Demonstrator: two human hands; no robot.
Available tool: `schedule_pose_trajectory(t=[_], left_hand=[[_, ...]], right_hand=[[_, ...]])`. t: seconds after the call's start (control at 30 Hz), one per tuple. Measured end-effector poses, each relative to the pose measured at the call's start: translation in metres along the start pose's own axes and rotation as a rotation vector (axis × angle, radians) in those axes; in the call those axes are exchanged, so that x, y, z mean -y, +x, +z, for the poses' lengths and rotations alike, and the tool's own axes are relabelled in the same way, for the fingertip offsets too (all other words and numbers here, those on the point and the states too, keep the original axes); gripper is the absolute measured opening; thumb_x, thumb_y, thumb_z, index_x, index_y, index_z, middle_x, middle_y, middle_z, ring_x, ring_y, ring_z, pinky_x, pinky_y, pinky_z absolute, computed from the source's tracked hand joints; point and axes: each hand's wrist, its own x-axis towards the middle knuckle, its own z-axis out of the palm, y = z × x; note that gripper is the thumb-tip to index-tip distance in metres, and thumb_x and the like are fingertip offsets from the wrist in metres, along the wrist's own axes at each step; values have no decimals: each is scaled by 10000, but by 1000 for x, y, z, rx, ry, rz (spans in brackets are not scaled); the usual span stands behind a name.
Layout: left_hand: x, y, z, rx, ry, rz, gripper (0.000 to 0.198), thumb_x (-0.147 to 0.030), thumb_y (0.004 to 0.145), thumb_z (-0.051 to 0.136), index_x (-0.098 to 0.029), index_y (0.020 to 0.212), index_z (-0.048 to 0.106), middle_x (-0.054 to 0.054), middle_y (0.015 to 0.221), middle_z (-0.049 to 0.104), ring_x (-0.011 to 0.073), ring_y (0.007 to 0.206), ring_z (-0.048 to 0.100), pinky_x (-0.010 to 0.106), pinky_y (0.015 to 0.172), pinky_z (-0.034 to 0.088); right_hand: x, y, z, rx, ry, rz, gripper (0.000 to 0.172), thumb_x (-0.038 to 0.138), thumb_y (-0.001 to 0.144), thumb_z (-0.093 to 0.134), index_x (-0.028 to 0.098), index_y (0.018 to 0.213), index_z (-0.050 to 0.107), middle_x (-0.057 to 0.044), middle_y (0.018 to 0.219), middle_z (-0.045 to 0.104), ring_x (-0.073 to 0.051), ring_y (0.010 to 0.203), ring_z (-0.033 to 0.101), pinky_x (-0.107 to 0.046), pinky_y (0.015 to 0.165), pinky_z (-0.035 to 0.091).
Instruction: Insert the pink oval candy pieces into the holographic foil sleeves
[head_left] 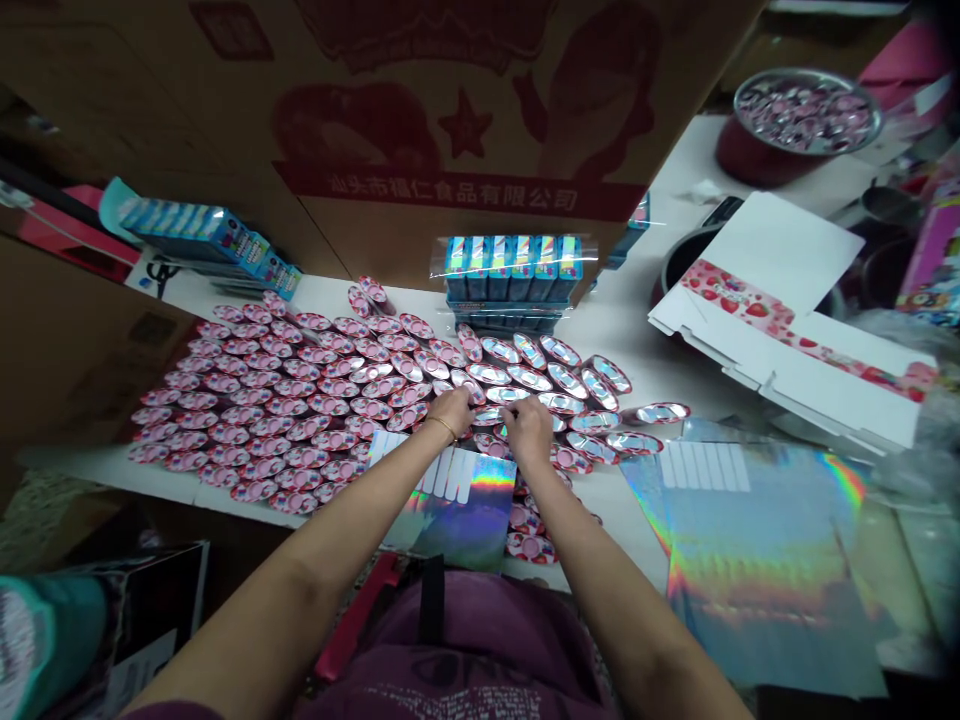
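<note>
A thin gold-coloured bracelet (448,428) circles the wrist just behind the left hand (451,410). Well back from both hands is a muted purple top (510,625), its cloth softly creased. A narrow black strip (432,600) shows upright on it, and lower, farther from the hands, come a dark printed shape (442,668) and small whitish lettering (450,704), too blurred to read. Behind the left forearm, a purple sleeve edge (172,711) shows.

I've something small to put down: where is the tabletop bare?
One bare patch of white tabletop lies between the wrapped blue boxes and the open white box; a smaller one between the right forearm and the shiny sheets at right. Small containers crowd around the left hand and right hand, and leftward.
</note>
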Motion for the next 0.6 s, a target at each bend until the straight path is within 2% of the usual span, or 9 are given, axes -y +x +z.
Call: schedule_pose_trajectory(t=[0.1, 0.2, 0.3, 0.37, 0.4, 0.47, 0.6], left_hand=[[0, 7, -2, 51, 69, -27, 273, -224, 648, 599, -167, 915, 602, 105, 898, 652, 222, 845, 599, 264, 678, 424], [7, 1, -7, 21, 70, -29, 335, -235, 683, 563, -162, 1010, 563, 102, 892, 642, 213, 829, 596, 268, 677, 419], [21, -19, -13, 26, 32, 200, 295, -358, 725, 537, -213, 978, 585, 49, 910, 625, 187, 870, 563, 271, 749, 403], [30, -35, -13, 84, 28, 368, 281, -439, 698, 566, -238, 884, 628, 27, 945, 607, 195, 941, 523, 292, 821, 375], [33, -41, -12, 113, 40, 399, 257, -441, 692, 577, -239, 836, 643, 24, 952, 600, 202, 966, 505, 307, 846, 360], [37, -49, -9, 159, 61, 378, 180, -376, 718, 570, -228, 778, 654, 26, 943, 596, 202, 977, 494, 324, 862, 345], [37, -52, -3, 195, 45, 307, 154, -290, 758, 529, -199, 756, 652, 30, 919, 605, 182, 949, 513, 312, 846, 353]], right_hand=[[3, 8, -4, 19, -82, 47, 151, 293, 745, 552, 165, 807, 601, -53, 807, 573, -170, 751, 485, -269, 664, 304], [4, 8, -13, 48, -107, -4, 132, 230, 779, 505, 168, 826, 611, -56, 802, 575, -165, 737, 498, -266, 655, 305], [6, -7, -22, 67, -40, -228, 205, 210, 832, 427, 189, 897, 621, -51, 827, 570, -158, 780, 500, -259, 678, 316], [8, -24, -24, 109, -20, -413, 230, 258, 851, 419, 214, 968, 612, -48, 850, 565, -159, 802, 491, -265, 696, 319], [9, -34, -23, 133, -40, -478, 238, 284, 853, 424, 225, 997, 604, -50, 860, 563, -164, 804, 485, -273, 699, 319], [11, -52, -17, 163, -120, -549, 253, 300, 850, 437, 230, 1043, 585, -63, 884, 563, -175, 797, 473, -293, 690, 320], [7, -77, 0, 134, -248, -661, 310, 181, 843, 415, 170, 1131, 528, -107, 1008, 561, -199, 829, 459, -329, 692, 334]])
